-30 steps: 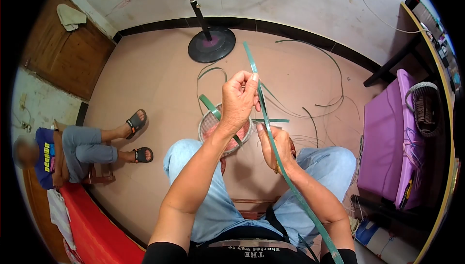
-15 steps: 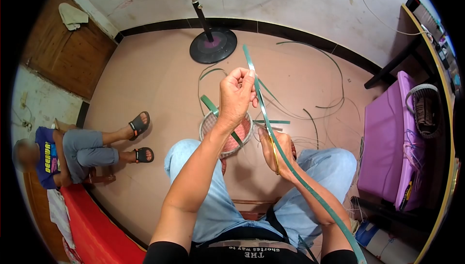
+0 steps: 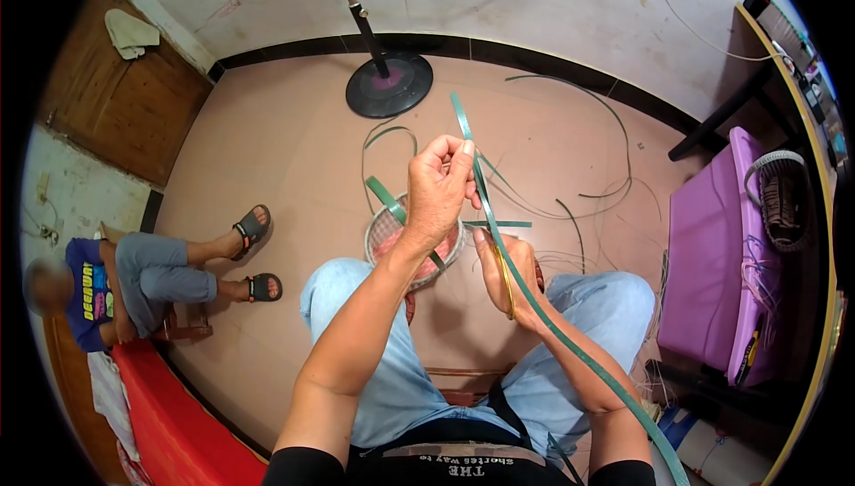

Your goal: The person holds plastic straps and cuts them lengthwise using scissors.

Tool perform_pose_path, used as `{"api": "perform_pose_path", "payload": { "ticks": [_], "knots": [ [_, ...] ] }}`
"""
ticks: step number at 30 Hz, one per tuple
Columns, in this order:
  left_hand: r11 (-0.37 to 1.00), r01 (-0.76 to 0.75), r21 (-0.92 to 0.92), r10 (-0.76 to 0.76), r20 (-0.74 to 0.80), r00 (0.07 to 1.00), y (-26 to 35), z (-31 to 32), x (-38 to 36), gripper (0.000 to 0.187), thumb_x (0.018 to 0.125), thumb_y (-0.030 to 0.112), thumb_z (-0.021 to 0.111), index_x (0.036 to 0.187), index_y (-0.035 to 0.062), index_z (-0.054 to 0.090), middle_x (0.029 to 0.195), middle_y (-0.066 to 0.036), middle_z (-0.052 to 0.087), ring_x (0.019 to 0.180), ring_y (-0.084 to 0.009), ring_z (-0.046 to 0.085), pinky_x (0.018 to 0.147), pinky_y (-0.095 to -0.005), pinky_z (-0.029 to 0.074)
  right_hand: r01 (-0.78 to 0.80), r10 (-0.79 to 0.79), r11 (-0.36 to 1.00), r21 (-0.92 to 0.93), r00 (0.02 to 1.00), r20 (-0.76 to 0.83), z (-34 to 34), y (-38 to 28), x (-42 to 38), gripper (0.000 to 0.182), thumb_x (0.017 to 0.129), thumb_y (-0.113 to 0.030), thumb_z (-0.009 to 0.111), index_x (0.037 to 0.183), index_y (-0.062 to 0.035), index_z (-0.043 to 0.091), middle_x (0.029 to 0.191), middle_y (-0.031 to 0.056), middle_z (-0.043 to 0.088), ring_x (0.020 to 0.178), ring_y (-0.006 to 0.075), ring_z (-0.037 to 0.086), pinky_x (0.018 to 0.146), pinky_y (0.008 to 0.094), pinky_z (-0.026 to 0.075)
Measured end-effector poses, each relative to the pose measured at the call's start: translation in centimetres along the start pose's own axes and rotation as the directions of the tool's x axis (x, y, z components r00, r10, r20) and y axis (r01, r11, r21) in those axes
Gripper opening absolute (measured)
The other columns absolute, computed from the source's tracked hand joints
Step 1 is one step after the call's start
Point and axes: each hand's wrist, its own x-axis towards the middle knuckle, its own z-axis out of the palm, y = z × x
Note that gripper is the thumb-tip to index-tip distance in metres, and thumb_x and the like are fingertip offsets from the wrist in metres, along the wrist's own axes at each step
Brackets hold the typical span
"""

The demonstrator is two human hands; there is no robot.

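Note:
My left hand pinches a long green strip near its upper end, in the middle of the view. Below and to the right, my right hand is closed round yellow-handled scissors, whose blades are mostly hidden along the strip. The strip runs past my right hand and down over my right forearm. Behind my left forearm, a round woven basket with a green strip handle and a reddish inside stands on the floor.
Loose green strips lie on the floor ahead. A black round stand base is near the wall. A person sits at the left. At the right are a purple container and a small basket.
My left hand has moved slightly down and to the right, and the upper end of the green strip has dropped a little. My right hand has barely moved.

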Motion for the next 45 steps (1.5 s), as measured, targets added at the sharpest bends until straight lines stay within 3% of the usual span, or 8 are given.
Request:
{"api": "perform_pose_path", "payload": {
  "ticks": [8,17,29,35,38,45],
  "knots": [
    [1.0,-0.004,-0.008,0.004,0.016,1.0,-0.1,-0.3,0.0,0.022,0.097,0.02,0.053,0.087,0.0006,0.055,0.06,0.001,0.048,0.046,-0.0046,0.046,0.041,-0.0196,0.044,0.127,-0.129,0.991,-0.049,0.991,-0.027,-0.1,0.2,0.0,0.041,0.093,-0.018,0.057,0.058,0.0028,0.051,0.043,0.0165,0.043,0.038,0.0163,0.041,0.04,0.0367,0.036],
    [0.999,-0.038,0.004,0.038,-0.003,0.999,0.1,-0.6,0.8,0.022,0.097,0.019,0.054,0.086,0.0004,0.055,0.062,0.001,0.049,0.048,-0.0038,0.046,0.043,-0.02,0.045,0.03,-0.026,0.998,-0.048,0.997,0.068,-0.5,0.0,-0.3,0.043,0.094,-0.021,0.055,0.06,0.004,0.052,0.045,0.0167,0.043,0.041,0.0155,0.041,0.042,0.0365,0.036],
    [0.999,-0.033,-0.005,0.034,0.021,0.999,0.1,0.2,0.0,0.02,0.098,0.018,0.053,0.088,0.0006,0.056,0.059,0.002,0.049,0.047,-0.0039,0.047,0.042,-0.0196,0.045,-0.049,0.049,0.999,-0.002,0.998,0.031,-0.6,-0.7,0.1,0.044,0.095,-0.024,0.053,0.062,0.0051,0.052,0.047,0.0143,0.044,0.045,0.0141,0.041,0.044,0.0364,0.036],
    [1.0,-0.025,0.002,0.025,0.028,0.999,-0.1,-0.2,-0.1,0.021,0.098,0.02,0.053,0.088,0.0011,0.056,0.06,0.001,0.05,0.046,-0.0051,0.048,0.042,-0.0197,0.043,0.006,-0.006,0.998,-0.064,1.0,0.002,-0.3,-0.2,0.0,0.04,0.093,-0.02,0.055,0.062,0.0042,0.051,0.047,0.0175,0.045,0.04,0.0206,0.041,0.042,0.0385,0.036],
    [0.999,-0.043,0.014,0.043,0.03,0.999,0.0,-0.3,0.1,0.021,0.098,0.02,0.053,0.089,0.0012,0.056,0.061,0.001,0.05,0.048,-0.0048,0.048,0.042,-0.0199,0.044,0.116,-0.117,0.99,-0.075,0.993,-0.009,-0.3,0.0,0.2,0.038,0.093,-0.019,0.055,0.063,0.0044,0.051,0.048,0.0202,0.046,0.039,0.0271,0.044,0.043,0.0398,0.036],
    [0.997,-0.083,0.0,0.083,0.004,0.997,0.1,-0.9,0.9,0.02,0.097,0.019,0.053,0.089,0.0007,0.056,0.066,0.001,0.049,0.051,-0.0039,0.047,0.045,-0.0211,0.048,0.056,-0.051,0.994,-0.099,0.997,0.056,-0.5,-0.4,-0.2,0.036,0.093,-0.017,0.054,0.066,0.0054,0.054,0.052,0.0238,0.047,0.043,0.0348,0.049,0.045,0.042,0.038]
  ]
}}
